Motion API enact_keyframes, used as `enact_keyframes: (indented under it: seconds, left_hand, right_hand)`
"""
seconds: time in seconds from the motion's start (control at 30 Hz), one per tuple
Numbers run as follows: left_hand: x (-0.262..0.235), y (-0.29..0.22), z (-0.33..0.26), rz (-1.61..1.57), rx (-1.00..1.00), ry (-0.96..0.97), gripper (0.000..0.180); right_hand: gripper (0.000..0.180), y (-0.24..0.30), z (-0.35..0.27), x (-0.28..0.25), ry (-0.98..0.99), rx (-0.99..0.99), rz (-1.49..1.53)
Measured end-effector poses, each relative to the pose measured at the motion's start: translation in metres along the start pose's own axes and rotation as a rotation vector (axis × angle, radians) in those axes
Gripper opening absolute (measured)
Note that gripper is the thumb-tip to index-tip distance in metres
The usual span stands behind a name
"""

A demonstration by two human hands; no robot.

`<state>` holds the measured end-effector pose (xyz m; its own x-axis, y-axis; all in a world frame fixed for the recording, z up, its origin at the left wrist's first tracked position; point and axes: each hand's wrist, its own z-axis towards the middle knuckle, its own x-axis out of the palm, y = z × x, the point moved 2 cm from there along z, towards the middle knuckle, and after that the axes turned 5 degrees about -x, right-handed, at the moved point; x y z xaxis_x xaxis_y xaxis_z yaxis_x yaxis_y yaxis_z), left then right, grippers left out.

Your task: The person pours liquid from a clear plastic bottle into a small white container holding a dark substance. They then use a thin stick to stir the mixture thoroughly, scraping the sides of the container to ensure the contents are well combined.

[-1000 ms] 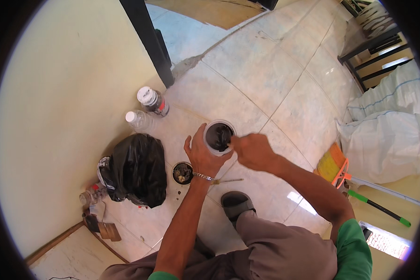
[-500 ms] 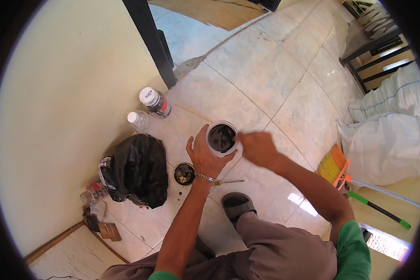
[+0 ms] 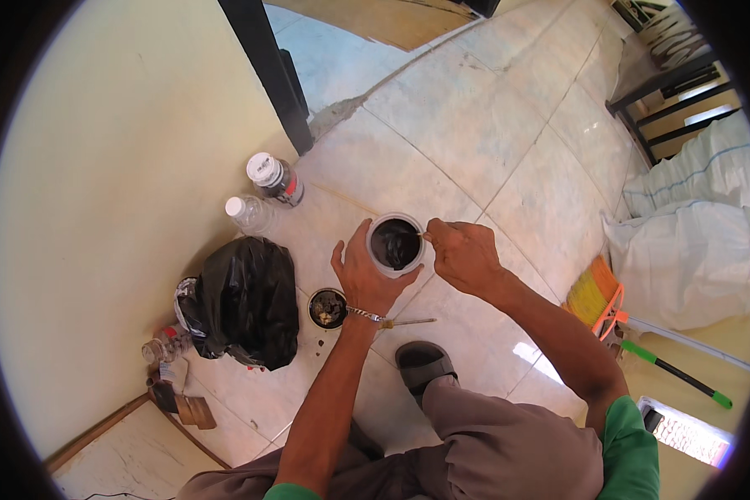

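Observation:
My left hand point(image 3: 370, 279) is wrapped round a clear plastic tub point(image 3: 388, 217), gripping it from its left and near side. Glossy black liquid point(image 3: 394, 245) fills part of it. In my right hand point(image 3: 468, 257), at the tub's right rim, a thin stick point(image 3: 422, 236) is pinched; its lower end goes into the black liquid. Below my left wrist, a small round can or lid point(image 3: 328, 308) with dark, patchy residue lies on the floor. Beside it is a thin tool like a screwdriver point(image 3: 410, 322), its handle end partly hidden by my wrist.
A black plastic bag point(image 3: 250, 304) stands at the left by the wall, near a clear bottle point(image 3: 250, 215) and a white-capped jar point(image 3: 281, 179). A paintbrush point(image 3: 193, 412) lies lower left. White sacks point(image 3: 679, 267) and an orange-yellow broom point(image 3: 596, 293) are on the right.
My right hand has shifted slightly up and is less blurred, so the stick shows more clearly. The black liquid's surface has changed shape. My left hand stays round the tub.

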<state>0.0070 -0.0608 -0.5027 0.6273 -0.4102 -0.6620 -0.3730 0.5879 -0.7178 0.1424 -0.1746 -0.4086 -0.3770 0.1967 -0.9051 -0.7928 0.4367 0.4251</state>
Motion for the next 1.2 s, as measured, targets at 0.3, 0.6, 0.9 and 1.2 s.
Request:
enact_keyframes:
  seconds: [0.3, 0.6, 0.9, 1.2]
  left_hand:
    - [0.003, -0.004, -0.004, -0.008, 0.005, 0.013, 0.114]
    - [0.001, -0.004, -0.001, -0.005, 0.014, 0.001, 0.114]
    - [0.002, -0.005, -0.001, -0.019, -0.003, 0.017, 0.115]
    - [0.002, -0.004, -0.001, -0.008, 0.004, 0.016, 0.116]
  right_hand:
    - [0.011, -0.004, -0.013, 0.016, 0.087, -0.087, -0.015]
    - [0.011, -0.004, -0.004, 0.014, 0.035, -0.027, -0.136]
    - [0.009, 0.000, -0.009, 0.006, 0.049, -0.087, 0.006]
    - [0.011, -0.006, -0.011, 0.020, 0.051, -0.094, -0.095]
